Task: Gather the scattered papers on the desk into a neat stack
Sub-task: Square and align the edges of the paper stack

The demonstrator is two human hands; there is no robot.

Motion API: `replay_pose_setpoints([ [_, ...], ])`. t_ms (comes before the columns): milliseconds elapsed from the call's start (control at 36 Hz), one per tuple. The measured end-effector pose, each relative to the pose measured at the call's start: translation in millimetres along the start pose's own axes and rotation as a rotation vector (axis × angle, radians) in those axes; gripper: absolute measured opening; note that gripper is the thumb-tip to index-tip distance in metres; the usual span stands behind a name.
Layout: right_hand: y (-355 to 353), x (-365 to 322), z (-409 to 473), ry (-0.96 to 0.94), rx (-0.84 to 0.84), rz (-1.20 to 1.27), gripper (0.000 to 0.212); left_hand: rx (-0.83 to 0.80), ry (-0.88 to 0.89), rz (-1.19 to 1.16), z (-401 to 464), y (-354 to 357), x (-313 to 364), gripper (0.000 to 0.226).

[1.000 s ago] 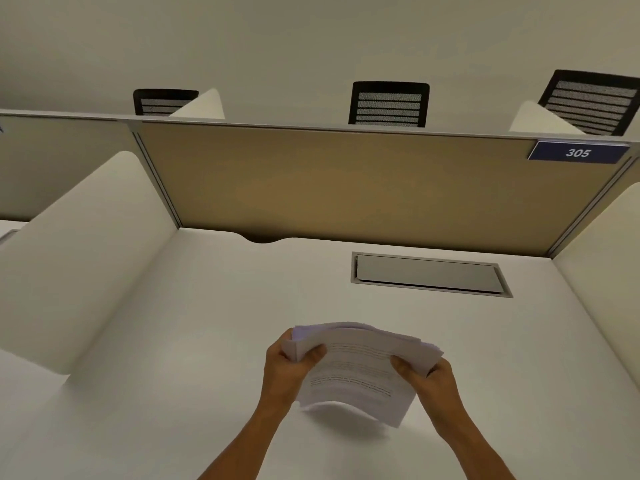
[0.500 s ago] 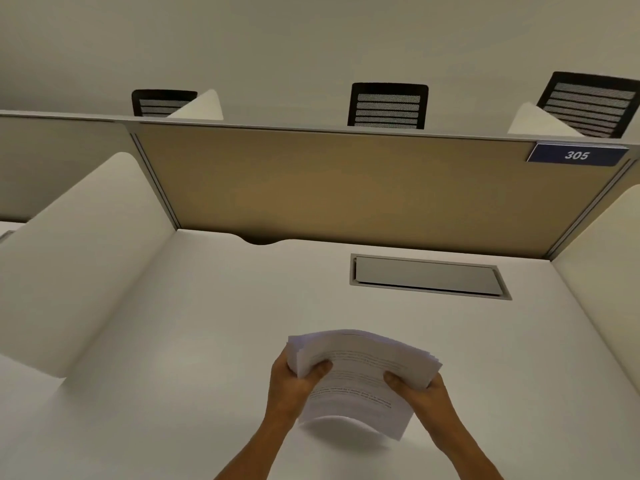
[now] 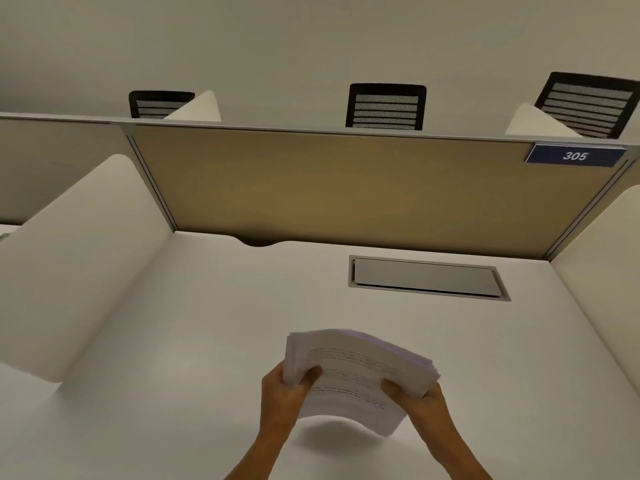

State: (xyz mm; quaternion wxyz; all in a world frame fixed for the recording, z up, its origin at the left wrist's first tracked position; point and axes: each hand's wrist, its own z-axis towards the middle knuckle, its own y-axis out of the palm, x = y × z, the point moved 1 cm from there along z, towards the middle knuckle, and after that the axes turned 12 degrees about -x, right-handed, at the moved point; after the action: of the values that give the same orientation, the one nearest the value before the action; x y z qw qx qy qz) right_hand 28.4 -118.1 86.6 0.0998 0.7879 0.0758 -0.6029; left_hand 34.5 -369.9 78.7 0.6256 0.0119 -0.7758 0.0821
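We hold the sheaf of printed papers [image 3: 360,372] lifted clear of the desk [image 3: 173,358], nearer us than the cable hatch [image 3: 427,277]. The left hand [image 3: 282,398] grips its left edge, thumb on top, and the right hand [image 3: 420,401] grips its right edge likewise. The far edges look fanned. We should loosen both grips slightly, tap the lower edge on the desk, then square the sides.
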Motion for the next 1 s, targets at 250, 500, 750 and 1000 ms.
replay_pose_setpoints([
  [250, 8.4, 0.8, 4.4, 0.053, -0.019, -0.008, 0.028, -0.138, 0.055, -0.036, 4.3, -6.5, 3.3, 0.054],
  [500, 9.5, 6.3, 4.1, 0.045, -0.029, -0.004, 0.025, -0.184, -0.061, 0.000, -0.8, 3.8, -3.4, 0.009],
  [750, 12.8, 15.6, 7.1, 0.093, -0.080, -0.032, 0.027, -0.201, -0.142, 0.025, -2.6, 7.4, -18.4, 0.019],
  [1000, 5.1, 23.3, 14.0, 0.090, -0.088, 0.056, 0.035, -0.240, -0.164, 0.019, 4.4, -7.4, -25.4, 0.034],
])
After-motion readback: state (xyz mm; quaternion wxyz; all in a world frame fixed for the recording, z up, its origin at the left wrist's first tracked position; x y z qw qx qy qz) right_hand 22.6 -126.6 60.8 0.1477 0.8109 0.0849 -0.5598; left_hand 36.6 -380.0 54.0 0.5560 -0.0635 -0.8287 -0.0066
